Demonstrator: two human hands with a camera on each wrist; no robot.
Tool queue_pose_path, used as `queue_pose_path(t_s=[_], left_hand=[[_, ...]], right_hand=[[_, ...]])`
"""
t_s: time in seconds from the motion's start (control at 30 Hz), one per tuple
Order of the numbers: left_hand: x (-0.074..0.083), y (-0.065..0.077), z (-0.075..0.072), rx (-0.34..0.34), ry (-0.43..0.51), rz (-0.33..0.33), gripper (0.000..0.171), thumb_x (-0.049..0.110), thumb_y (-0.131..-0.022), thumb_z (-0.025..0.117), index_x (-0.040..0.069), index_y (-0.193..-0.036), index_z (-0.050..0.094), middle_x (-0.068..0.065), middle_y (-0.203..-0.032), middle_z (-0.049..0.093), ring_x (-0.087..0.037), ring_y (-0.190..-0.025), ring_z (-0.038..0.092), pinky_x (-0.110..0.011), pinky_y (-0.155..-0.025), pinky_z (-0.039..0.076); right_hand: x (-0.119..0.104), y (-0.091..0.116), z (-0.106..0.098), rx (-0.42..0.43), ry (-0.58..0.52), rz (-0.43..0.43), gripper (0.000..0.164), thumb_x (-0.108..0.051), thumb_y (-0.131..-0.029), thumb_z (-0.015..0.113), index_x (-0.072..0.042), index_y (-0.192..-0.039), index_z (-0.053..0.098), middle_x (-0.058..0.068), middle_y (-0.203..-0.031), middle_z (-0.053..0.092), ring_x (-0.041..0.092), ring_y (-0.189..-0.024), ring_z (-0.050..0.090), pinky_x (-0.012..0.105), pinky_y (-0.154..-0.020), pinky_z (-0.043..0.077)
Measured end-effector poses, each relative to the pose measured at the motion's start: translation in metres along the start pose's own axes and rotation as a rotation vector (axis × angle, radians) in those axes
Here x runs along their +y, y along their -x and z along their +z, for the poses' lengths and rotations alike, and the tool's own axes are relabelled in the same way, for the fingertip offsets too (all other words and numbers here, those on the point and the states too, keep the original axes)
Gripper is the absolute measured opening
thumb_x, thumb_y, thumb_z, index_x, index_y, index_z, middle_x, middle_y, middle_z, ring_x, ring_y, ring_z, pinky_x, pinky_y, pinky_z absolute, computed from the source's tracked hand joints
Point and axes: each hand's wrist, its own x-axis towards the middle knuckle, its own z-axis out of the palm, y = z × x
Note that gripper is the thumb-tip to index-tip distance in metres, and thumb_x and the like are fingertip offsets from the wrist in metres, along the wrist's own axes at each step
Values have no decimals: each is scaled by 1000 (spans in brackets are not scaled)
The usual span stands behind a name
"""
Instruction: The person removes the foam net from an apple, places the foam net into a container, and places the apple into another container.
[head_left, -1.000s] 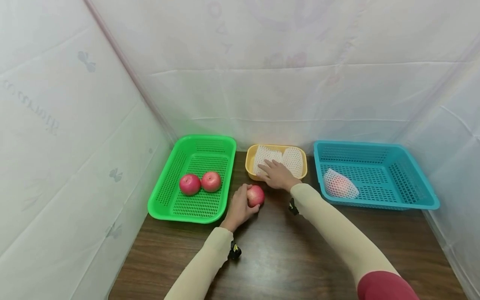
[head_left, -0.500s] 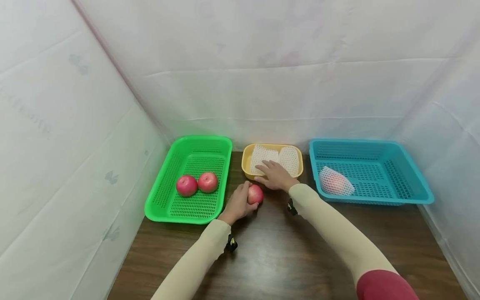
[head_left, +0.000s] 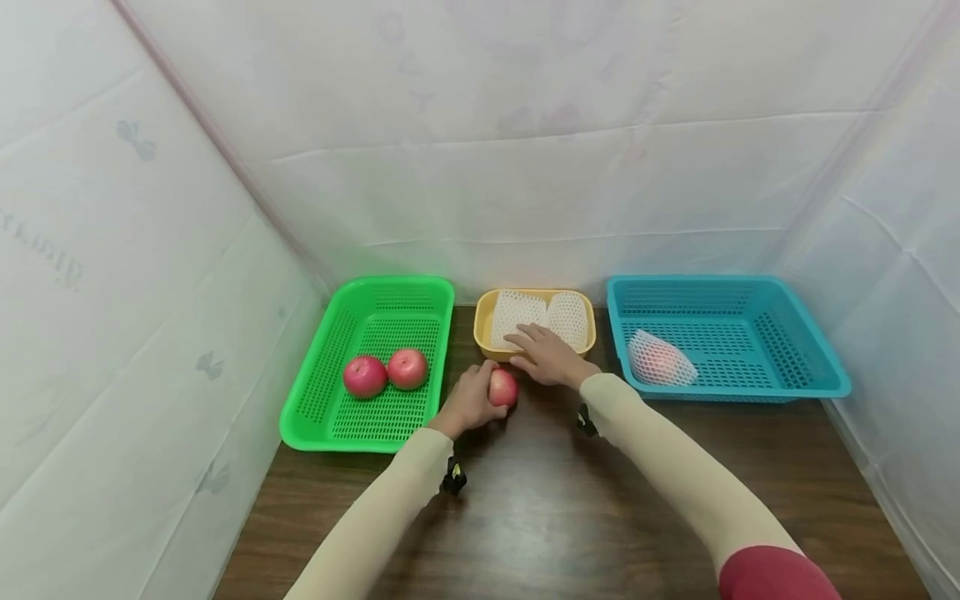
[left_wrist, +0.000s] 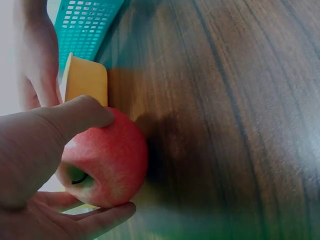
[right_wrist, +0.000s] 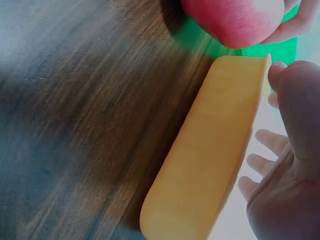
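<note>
Thumb and fingers of my left hand (head_left: 471, 398) grip a red apple (head_left: 503, 388) from its left side, just in front of the small yellow basket (head_left: 486, 344). In the left wrist view the apple (left_wrist: 112, 160) shows its stem hollow between thumb and fingers. My right hand (head_left: 551, 356) hovers over the front rim of the yellow basket, fingers spread and holding nothing. Two white foam nets lie in that basket, one foam net (head_left: 517, 315) at the left and another foam net (head_left: 568, 318) at the right. The right wrist view shows the loose fingers beside the yellow wall (right_wrist: 205, 145).
On the left stands a green basket (head_left: 306, 408) with two red apples (head_left: 386, 372). A blue basket (head_left: 810, 392) on the right holds an apple in a foam net (head_left: 660, 360). White curtains (head_left: 480, 192) enclose the brown wooden table (head_left: 570, 500) at the back and sides.
The head view has swung a little, so the baskets appear further left. Relative to the yellow basket, both hands have shifted slightly right, the left with its apple.
</note>
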Motion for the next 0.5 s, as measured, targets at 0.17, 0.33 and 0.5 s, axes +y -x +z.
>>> queue_pose_path(t_s=[0.17,0.33,0.5], left_hand=[[2,0,-8,-14,-54,-3,71,21,-75,89,5,-134,54,-21,-117,60,-39,-100,62,-49,-88,55],[5,0,-16,-13,-77,-10,69,23,-75,89,6,-134,55,-21,-118,59,-40,-101,60,-51,-87,55],[7,-2,-22,2,-81,-22,70,23,-77,89,6,-135,55,-22,-120,58,-40,-103,57,-51,-89,55]], right_hand=[[2,2,3,-2,-2,-5,54,-34,-106,57,-14,-154,46,20,-160,39,37,-150,32,53,-123,22],[3,5,7,27,3,-29,59,-32,-102,65,-14,-154,45,20,-160,39,37,-149,34,54,-122,24],[1,6,10,27,-6,-44,73,-28,-94,76,-16,-156,42,18,-161,36,36,-149,32,54,-122,24]])
